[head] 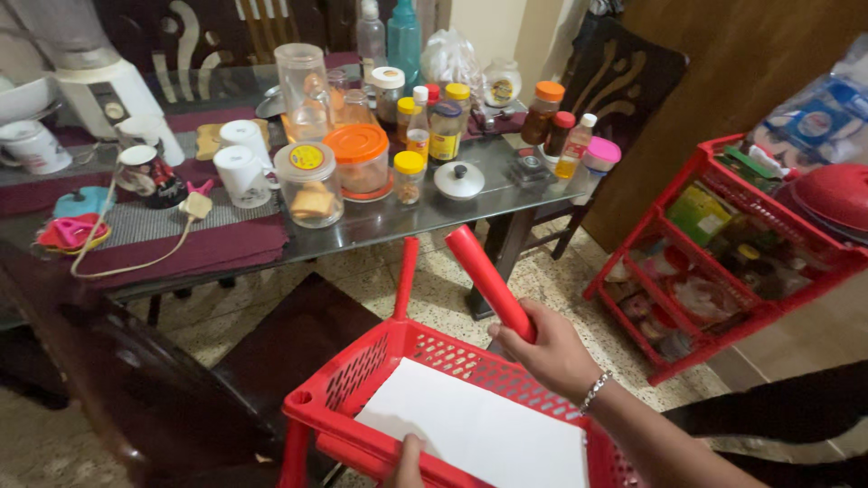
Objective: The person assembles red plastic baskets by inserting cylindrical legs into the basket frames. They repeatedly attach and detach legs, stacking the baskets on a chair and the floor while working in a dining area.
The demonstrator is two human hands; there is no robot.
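Note:
A red plastic basket shelf (362,366) with perforated walls sits low in front of me, lined with a white sheet of paper (479,429). My right hand (547,352) is closed around a red plastic tube leg (488,280) that angles up from the basket's far right corner. A second red tube leg (405,276) stands upright at the far left corner. My left hand (407,461) shows only its fingertips, gripping the basket's near rim at the bottom edge of the view. A bracelet is on my right wrist.
A glass dining table (389,226) holds several jars, bottles, mugs, a blender (99,77) and maroon placemats. A dark wooden chair (181,380) stands at the left. A red tiered rack (723,262) full of packets stands right, against a wooden door.

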